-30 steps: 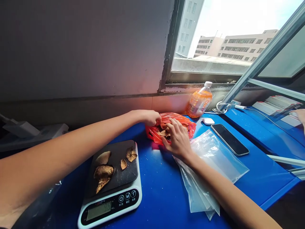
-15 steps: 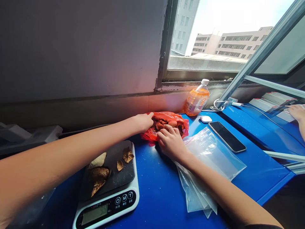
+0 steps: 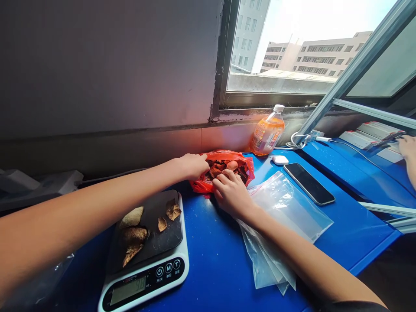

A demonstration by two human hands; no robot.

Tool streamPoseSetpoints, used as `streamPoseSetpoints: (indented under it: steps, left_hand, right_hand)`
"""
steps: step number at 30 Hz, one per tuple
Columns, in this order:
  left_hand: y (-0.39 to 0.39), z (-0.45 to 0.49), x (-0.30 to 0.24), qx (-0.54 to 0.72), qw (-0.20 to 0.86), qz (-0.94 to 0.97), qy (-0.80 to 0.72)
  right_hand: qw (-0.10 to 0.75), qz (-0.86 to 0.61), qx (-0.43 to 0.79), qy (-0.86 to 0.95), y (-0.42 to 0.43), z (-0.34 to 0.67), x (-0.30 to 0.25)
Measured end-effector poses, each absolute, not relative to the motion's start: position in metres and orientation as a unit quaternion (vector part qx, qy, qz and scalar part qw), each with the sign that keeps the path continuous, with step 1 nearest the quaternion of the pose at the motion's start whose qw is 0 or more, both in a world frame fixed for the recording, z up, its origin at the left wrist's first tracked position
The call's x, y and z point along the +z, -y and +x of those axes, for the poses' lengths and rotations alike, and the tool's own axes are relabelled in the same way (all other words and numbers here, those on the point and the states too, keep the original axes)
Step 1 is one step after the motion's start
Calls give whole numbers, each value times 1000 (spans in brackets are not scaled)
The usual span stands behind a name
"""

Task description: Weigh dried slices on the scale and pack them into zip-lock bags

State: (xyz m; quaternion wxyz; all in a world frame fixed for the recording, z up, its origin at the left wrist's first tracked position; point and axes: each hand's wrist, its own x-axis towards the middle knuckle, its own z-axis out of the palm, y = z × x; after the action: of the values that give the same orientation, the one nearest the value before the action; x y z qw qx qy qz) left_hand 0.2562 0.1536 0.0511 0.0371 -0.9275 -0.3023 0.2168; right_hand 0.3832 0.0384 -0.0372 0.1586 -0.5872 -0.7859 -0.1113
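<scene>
A red plastic bag (image 3: 198, 185) lies open near the wall, with dried brown curled pieces (image 3: 218, 168) inside. The fingers of my left hand (image 3: 194, 166) are closed on the bag's left edge. Reaching over its near rim, my right hand (image 3: 233, 194) has bent fingers among the pieces; the fingertips are hidden, so what they grip is unclear. To the left, a digital kitchen scale (image 3: 177, 264) carries several dried pieces (image 3: 134, 236), pale and brown, on its black plate. Part of the scale's left side is behind my left forearm.
Clear zip bags (image 3: 292, 212) lie under my right forearm. Beyond them are a phone (image 3: 308, 183), a white earbud case (image 3: 280, 160) and an orange drink bottle (image 3: 267, 132). A metal frame (image 3: 325, 108) stands at right, where another person's hand (image 3: 408, 151) is near white boxes (image 3: 359, 139).
The view has shifted slightly. Both hands stay at the red bag, with the right fingers still bent among the dried pieces. The other person's hand at right has moved a little.
</scene>
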Motion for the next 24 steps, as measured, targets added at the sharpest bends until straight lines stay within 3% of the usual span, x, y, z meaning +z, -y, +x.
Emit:
streamPoseSetpoints:
  steps: [11,24]
  left_hand:
    - [-165,238,45,145,57,-982,103]
    - [-169,224,41,120,3,-984,134]
  right_hand:
    - [166,-586,-97,787,-38,382,-36]
    - [164,-579,-104,792,-38,381,-35]
